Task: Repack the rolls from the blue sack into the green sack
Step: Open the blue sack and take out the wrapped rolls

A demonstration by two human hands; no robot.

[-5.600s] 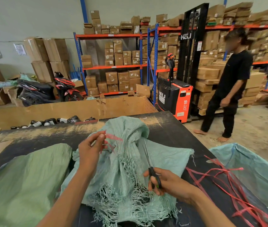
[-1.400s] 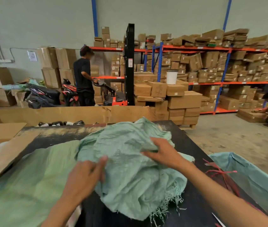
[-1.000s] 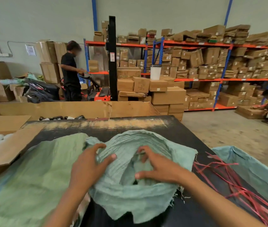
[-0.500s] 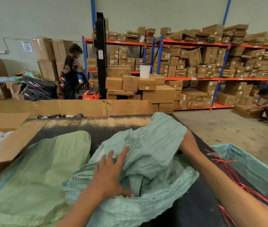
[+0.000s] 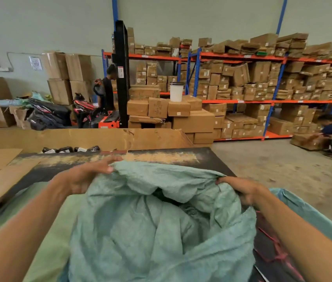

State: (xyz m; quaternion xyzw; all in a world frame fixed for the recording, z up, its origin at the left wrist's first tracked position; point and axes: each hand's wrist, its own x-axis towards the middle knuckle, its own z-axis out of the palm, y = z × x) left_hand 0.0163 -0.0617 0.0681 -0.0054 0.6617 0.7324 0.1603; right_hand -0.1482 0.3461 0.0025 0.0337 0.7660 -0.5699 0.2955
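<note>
At centre frame, the blue sack point(image 5: 161, 231) is held open on the table point(image 5: 211, 161), its rim gripped by the left hand point(image 5: 87, 176) at upper left and the right hand point(image 5: 242, 190) at right. Half a second earlier the left hand lay flat on it and the right was buried inside. The green sack point(image 5: 53, 231) lies at lower left.
</note>
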